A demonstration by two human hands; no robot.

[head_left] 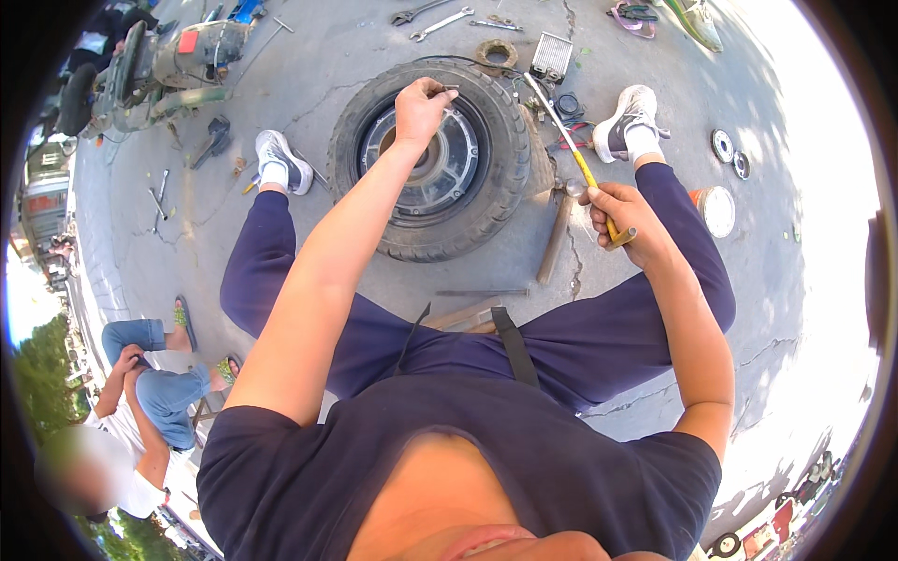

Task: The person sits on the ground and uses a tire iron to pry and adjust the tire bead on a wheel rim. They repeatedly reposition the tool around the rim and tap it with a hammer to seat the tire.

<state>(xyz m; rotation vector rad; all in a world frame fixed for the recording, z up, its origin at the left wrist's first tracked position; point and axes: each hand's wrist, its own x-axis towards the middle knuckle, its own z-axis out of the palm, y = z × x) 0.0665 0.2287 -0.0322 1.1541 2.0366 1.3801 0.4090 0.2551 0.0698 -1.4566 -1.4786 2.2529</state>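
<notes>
Over a tyred wheel [451,175] lying on the floor [318,47], the left hand [421,114] is pinching a small thin piece [451,87]; the right hand [619,215] is gripping a yellow-and-silver bar [570,144], probably stiff and heavy, best held by its yellow section.

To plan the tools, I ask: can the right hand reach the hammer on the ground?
Probably yes: the hammer lies near the right hand with nothing visible between them, though the yellow bar occupies that hand.
</notes>
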